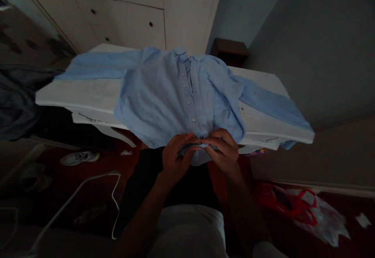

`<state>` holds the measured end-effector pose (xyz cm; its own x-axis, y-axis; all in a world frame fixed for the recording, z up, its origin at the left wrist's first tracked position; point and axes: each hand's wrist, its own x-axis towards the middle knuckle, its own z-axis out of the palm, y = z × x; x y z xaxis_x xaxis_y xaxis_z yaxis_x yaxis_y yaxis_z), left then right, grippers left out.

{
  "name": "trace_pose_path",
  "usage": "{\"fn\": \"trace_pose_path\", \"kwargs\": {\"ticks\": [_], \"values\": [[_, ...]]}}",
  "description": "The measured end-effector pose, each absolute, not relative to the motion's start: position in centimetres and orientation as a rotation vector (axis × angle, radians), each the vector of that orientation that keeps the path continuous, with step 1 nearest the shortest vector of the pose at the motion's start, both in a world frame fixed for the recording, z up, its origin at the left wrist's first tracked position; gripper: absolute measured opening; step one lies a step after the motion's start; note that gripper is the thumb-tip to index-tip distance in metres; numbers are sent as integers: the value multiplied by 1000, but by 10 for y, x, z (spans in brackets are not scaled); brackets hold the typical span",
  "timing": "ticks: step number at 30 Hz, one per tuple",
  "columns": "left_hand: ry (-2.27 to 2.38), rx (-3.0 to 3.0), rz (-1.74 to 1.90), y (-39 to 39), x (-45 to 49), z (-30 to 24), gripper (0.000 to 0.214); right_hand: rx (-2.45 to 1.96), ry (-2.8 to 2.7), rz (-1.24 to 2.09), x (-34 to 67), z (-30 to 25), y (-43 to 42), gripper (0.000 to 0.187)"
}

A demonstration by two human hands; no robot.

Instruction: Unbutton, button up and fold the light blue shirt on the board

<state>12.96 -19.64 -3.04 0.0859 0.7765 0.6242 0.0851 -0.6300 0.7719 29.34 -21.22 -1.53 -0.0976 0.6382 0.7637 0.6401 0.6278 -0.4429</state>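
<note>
White, curved-legged table [88,92]: light-blue, long-sleeved cloth shirt [155,94] spread on it, mostly beyond your grip. Your bare left hand [175,156]: pinched closed on the shirt's lower front. Your bare right hand [225,149]: likewise, just beside the left.

The top [190,232] is pale, a dim greyish white, plain over the part that shows, with soft folds and a lower edge that curves in a shallow arc. A scrap of sleeve [268,251] in a similar pale tone covers the right arm higher up; the right forearm [246,201] is bare, and so is the left forearm [149,207]. The left hand [177,156] and the right hand [224,150] are bare too. The legwear [146,184] is black or nearly so, its seams and weave lost in shadow.
</note>
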Motion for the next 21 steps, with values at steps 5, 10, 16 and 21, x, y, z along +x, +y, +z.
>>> {"fn": "trace_pose_path", "kwargs": {"ticks": [5,10,16,21], "values": [[905,1309,1396,-190,129,-21,31,-1092,-1846,262,295,-2,-203,8],[912,1013,1296,-183,129,-15,26,-1147,-1860,414,297,7,-192,12],[923,918,1300,-182,133,-14,25,-1037,-1872,668,304,4,-178,19],[939,962,1351,-184,136,-14,26,-985,-1806,795,305,0,-173,19]]}}
